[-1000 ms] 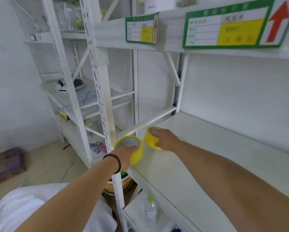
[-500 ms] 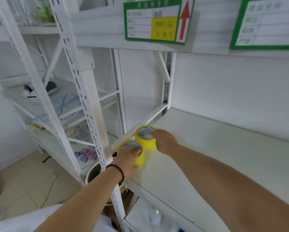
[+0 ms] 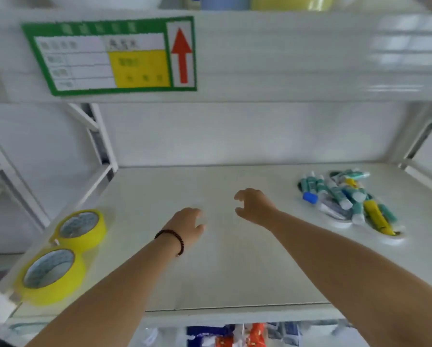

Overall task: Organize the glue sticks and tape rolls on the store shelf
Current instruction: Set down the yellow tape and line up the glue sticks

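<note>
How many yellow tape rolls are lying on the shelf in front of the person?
2. Both lie flat at the shelf's left end: the near roll at the front corner, the far roll just behind it. Another yellow object sits on the shelf above; unclear what.

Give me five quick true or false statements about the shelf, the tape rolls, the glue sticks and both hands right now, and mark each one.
1. Two yellow tape rolls lie flat at the left end of the white shelf board. True.
2. The left hand grips a tape roll. False: it holds nothing and hovers over bare shelf.
3. The teal-and-white glue sticks lie in a loose pile at the right end. True.
4. The right hand pinches a glue stick. False: it holds nothing, clear of the pile.
5. The green-bordered shelf label carries a blue downward arrow. False: the arrow is red and points up.
</note>
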